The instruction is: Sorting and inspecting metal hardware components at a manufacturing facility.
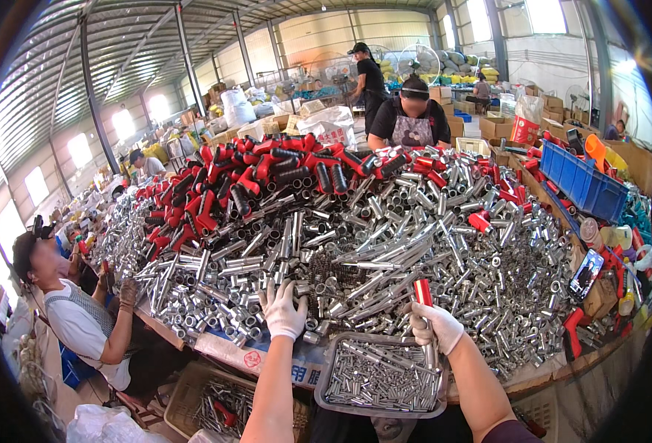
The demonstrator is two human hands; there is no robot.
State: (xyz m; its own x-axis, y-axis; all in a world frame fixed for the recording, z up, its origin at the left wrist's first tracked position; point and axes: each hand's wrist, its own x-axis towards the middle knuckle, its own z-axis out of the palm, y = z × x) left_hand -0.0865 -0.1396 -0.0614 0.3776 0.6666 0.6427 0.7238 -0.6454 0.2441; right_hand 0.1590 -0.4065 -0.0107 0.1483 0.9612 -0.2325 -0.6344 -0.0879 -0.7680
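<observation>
My left hand (284, 311), in a white glove, lies with fingers spread against the near edge of a heap of silver metal tubes and sockets (226, 306). Nothing shows in its grasp. My right hand (438, 328), gloved too, is closed around a red-and-silver tube (422, 292). The tube's red end points up, and its silver lower end comes out below my fingers, above a grey tray (324, 384) of small metal pins. Just beyond my hands lie long thin rods (392, 255) and dark springs (329, 275).
Red-and-black grips (267, 166) are piled high behind the metal parts. On the right are a blue crate (583, 177), a phone (586, 275) and a red handle (573, 332). A basket of parts (185, 399) stands low at left. Co-workers sit at left and across the table.
</observation>
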